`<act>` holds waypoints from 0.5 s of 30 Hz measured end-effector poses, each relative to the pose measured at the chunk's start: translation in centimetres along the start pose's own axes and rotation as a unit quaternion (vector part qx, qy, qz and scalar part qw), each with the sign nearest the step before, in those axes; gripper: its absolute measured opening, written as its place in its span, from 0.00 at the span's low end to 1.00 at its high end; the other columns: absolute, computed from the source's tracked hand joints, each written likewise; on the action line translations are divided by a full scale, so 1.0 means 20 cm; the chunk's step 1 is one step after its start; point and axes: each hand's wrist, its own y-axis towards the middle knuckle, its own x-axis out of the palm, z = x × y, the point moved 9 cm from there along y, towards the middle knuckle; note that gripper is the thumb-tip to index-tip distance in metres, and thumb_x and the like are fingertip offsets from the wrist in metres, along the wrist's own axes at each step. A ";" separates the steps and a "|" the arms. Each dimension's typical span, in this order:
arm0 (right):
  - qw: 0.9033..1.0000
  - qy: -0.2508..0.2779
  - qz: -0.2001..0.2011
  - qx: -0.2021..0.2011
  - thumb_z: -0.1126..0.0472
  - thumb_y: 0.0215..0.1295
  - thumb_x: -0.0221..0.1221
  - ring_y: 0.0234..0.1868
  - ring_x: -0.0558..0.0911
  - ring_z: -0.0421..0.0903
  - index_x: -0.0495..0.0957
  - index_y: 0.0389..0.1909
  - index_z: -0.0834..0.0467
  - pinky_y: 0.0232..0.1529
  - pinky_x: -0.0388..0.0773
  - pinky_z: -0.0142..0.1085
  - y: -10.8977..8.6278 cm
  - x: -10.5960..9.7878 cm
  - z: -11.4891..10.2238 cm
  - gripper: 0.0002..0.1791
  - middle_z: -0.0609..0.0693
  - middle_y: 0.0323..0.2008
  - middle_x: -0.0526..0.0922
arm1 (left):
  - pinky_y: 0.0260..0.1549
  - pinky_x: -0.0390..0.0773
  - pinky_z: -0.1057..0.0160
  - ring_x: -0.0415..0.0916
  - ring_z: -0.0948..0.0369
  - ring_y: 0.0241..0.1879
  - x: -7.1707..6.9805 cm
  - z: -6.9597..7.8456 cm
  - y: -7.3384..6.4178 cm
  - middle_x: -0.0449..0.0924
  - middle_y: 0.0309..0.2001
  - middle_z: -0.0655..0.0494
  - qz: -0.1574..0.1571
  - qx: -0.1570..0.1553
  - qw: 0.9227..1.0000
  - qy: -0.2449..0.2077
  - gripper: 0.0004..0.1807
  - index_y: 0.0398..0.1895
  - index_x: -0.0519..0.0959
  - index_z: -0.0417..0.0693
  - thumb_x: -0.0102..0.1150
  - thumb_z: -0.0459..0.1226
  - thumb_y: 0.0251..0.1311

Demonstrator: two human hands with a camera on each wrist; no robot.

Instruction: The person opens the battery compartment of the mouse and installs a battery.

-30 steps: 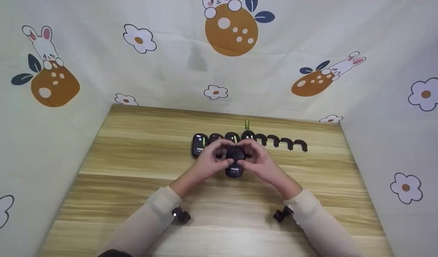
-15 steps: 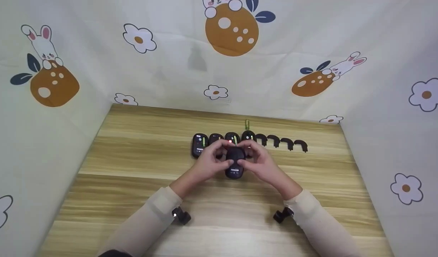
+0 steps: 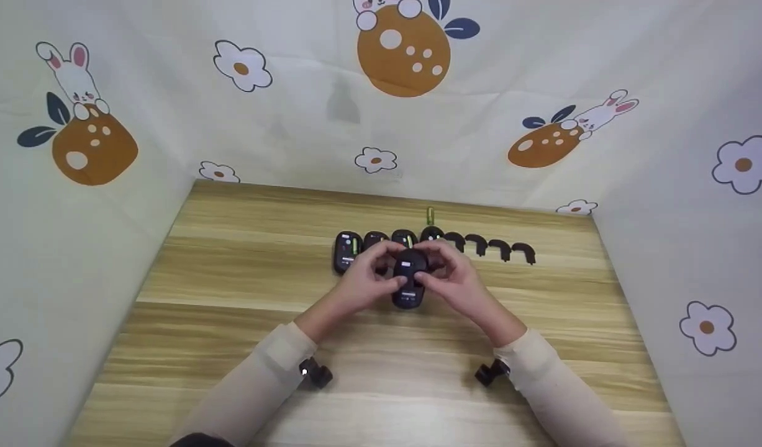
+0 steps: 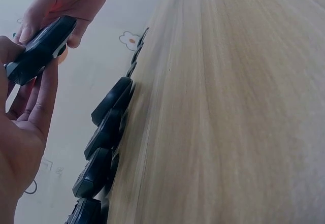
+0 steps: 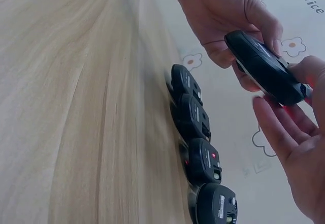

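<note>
A black computer mouse [image 3: 407,301], its labelled underside up toward the head camera, is held between both hands over the table. My left hand [image 3: 367,279] grips its left side, thumb on the underside and fingers curled beneath. From the other side my right hand [image 3: 453,277] grips it, with the thumb [image 3: 421,277] pressing near the middle of the underside. In the right wrist view the mouse [image 5: 266,69] is tilted, and a red glow shows on the fingers below it. The fingers hide part of its far end.
Behind the hands, several black mice [image 3: 347,254] lie underside up in a row, green batteries showing in some. Another green battery [image 3: 430,216] lies beyond the row. Several curved black pieces [image 3: 523,252] continue the line rightward. A patterned cloth [image 3: 294,136] walls the wooden table [image 3: 244,267].
The mouse's underside has tipped more toward the head camera, and a white label near its far end now shows. My right thumb has shifted slightly up; the left hand stays almost still.
</note>
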 end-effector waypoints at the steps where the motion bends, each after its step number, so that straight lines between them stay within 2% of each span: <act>1: 1.000 -0.007 0.004 -0.004 0.71 0.69 0.73 0.52 0.85 0.52 0.80 0.68 0.61 0.50 0.90 0.44 0.00 0.00 0.00 0.27 0.57 0.56 0.84 | 0.38 0.88 0.63 0.84 0.46 0.48 0.00 0.00 0.00 0.83 0.56 0.46 0.000 -0.001 1.000 0.002 0.27 0.66 0.79 0.42 0.74 0.30 0.63; 5: 0.999 -0.024 0.025 -0.021 0.71 0.68 0.73 0.49 0.84 0.51 0.82 0.68 0.59 0.49 0.87 0.40 0.01 -0.03 -0.02 0.27 0.55 0.53 0.83 | 0.39 0.89 0.62 0.84 0.46 0.49 0.00 -0.01 0.00 0.84 0.56 0.46 -0.003 -0.002 1.000 0.010 0.27 0.65 0.78 0.40 0.74 0.29 0.63; 10: 0.997 -0.022 0.059 -0.033 0.71 0.70 0.72 0.39 0.81 0.48 0.83 0.67 0.61 0.42 0.81 0.35 0.00 -0.06 -0.03 0.25 0.57 0.43 0.85 | 0.41 0.90 0.61 0.83 0.43 0.52 0.02 -0.01 0.00 0.83 0.57 0.47 -0.014 0.003 1.000 0.007 0.26 0.64 0.79 0.40 0.74 0.28 0.63; 15: 0.996 -0.007 0.081 -0.025 0.73 0.70 0.71 0.37 0.83 0.46 0.83 0.66 0.63 0.42 0.83 0.33 0.00 -0.08 -0.03 0.24 0.60 0.39 0.86 | 0.44 0.89 0.54 0.82 0.40 0.52 0.04 -0.02 0.00 0.83 0.59 0.49 -0.026 0.009 1.000 0.001 0.26 0.64 0.80 0.43 0.73 0.28 0.63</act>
